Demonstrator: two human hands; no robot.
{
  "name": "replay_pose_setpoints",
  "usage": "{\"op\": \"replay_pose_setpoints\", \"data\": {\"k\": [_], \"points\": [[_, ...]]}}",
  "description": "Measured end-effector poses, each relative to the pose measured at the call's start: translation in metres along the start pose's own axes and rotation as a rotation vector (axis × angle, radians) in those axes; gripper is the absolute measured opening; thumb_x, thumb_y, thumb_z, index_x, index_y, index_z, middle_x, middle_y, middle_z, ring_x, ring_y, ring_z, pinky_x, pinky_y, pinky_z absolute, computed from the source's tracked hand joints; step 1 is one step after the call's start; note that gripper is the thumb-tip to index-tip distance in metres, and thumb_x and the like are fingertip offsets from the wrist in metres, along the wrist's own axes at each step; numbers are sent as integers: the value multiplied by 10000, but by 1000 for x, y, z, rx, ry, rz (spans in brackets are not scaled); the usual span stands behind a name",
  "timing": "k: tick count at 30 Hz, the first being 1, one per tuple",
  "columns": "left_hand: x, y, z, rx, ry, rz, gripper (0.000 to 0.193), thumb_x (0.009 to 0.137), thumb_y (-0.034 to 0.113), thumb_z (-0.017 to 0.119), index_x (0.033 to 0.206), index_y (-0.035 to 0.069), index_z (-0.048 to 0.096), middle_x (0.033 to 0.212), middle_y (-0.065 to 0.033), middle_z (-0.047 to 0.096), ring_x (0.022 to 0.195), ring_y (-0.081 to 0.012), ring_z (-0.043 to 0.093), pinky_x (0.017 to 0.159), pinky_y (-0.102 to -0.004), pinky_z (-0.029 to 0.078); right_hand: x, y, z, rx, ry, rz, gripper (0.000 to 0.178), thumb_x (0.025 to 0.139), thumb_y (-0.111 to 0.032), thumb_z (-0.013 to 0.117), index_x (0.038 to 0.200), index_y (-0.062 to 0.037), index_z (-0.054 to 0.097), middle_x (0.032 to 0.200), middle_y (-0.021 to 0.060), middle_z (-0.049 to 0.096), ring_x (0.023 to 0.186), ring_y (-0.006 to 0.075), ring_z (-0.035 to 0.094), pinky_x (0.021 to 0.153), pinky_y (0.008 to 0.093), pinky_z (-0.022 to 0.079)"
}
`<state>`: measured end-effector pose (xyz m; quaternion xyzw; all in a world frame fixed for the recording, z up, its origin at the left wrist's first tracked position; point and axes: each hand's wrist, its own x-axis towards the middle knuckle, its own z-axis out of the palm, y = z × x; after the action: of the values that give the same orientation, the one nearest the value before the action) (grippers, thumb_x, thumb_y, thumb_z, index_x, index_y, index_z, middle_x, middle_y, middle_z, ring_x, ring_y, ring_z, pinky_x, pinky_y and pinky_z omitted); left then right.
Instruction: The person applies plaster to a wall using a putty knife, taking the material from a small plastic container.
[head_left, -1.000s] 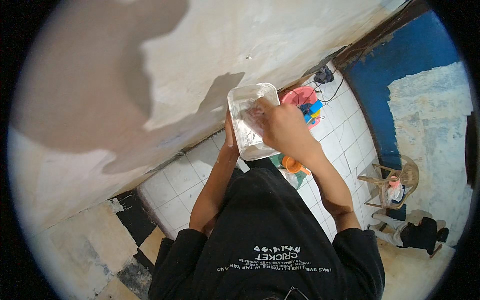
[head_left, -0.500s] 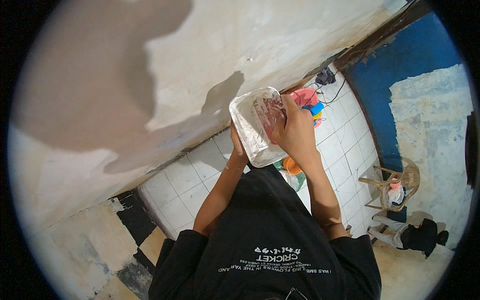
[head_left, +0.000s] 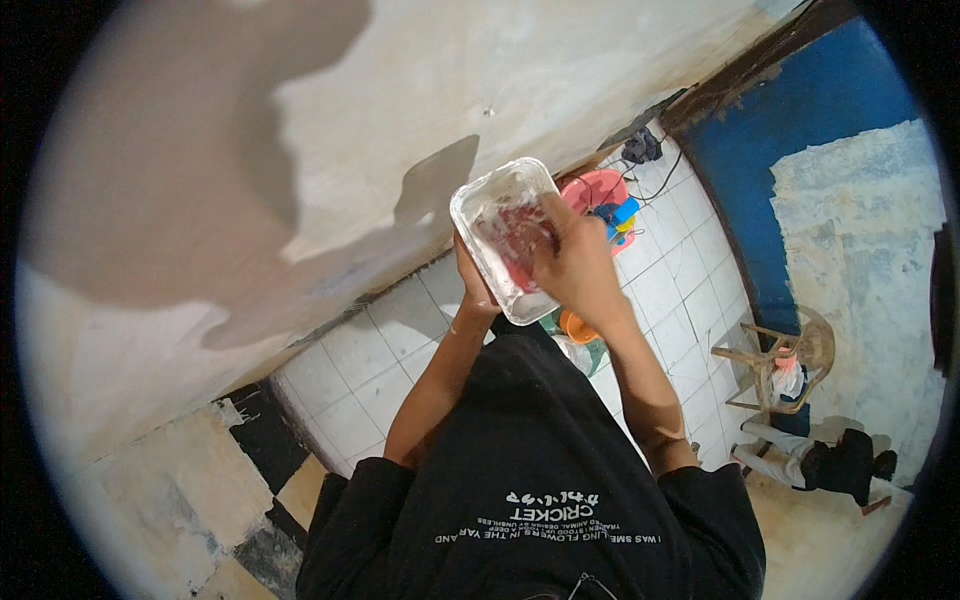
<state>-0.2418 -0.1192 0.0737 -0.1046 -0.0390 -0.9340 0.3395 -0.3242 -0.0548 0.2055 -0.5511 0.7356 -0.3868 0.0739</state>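
Note:
My left hand [head_left: 473, 282] is wrapped round the near left side of a white rectangular tub [head_left: 461, 222], holding it up in front of my body; most of its fingers are hidden behind the tub. The inside is smeared with white paste. With its fingers closed, my right hand [head_left: 580, 262] grips a flat red scraper [head_left: 512, 228] coated in the same paste. The scraper lies inside the tub, against the paste. Its edge is partly blurred and partly covered by the paste and my fingers.
A patchy pale wall [head_left: 390, 110] rises close on the left. Beyond the tub, a pink basin [head_left: 597, 186] with tools stands on white floor tiles [head_left: 385, 375]. An orange container [head_left: 577, 327] sits below. At right are a chair [head_left: 817, 345] and another person [head_left: 840, 465].
My right hand and the red scraper have moved left and across the tub's inside. The tub has shifted slightly up and left in view. The other person's arm has stretched out.

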Motion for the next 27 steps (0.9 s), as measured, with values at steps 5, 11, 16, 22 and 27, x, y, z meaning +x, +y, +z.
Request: {"op": "replay_pose_setpoints", "data": {"k": [5,11,16,22,27], "points": [[-3,0,2,-19,129,104,586,950,501,287,1333,73,404,1291,-121,495,1178,-285,494,1027,-446,390,13,9,-28,-114,66,-10,276,700,57,508,965,-10,547,649,219,550,577,408,560,512,383,442],[-1,-6,6,126,184,156,577,954,498,287,1329,78,412,1284,-105,501,1174,-270,498,1011,-428,401,-13,21,-16,-152,3,29,254,683,49,511,929,-13,520,589,207,526,551,401,559,491,403,439],[-6,-17,-6,244,227,206,630,946,569,280,1347,99,401,1310,-97,486,1190,-265,484,1031,-418,376,-28,16,1,-83,48,-56,271,667,34,530,934,-14,524,612,217,553,559,401,579,495,441,446],[-2,-14,3,96,265,215,558,952,488,299,1309,78,427,1272,-106,506,1154,-258,508,1006,-422,409,-8,19,-18,-62,94,149,232,683,26,525,913,3,529,610,237,544,586,435,570,514,467,444],[-2,-18,-6,39,103,162,561,949,484,297,1298,67,440,1278,-109,505,1151,-270,509,1018,-432,392,-22,25,6,-27,73,91,225,686,39,507,906,3,535,618,246,546,602,441,574,525,459,451]]}}
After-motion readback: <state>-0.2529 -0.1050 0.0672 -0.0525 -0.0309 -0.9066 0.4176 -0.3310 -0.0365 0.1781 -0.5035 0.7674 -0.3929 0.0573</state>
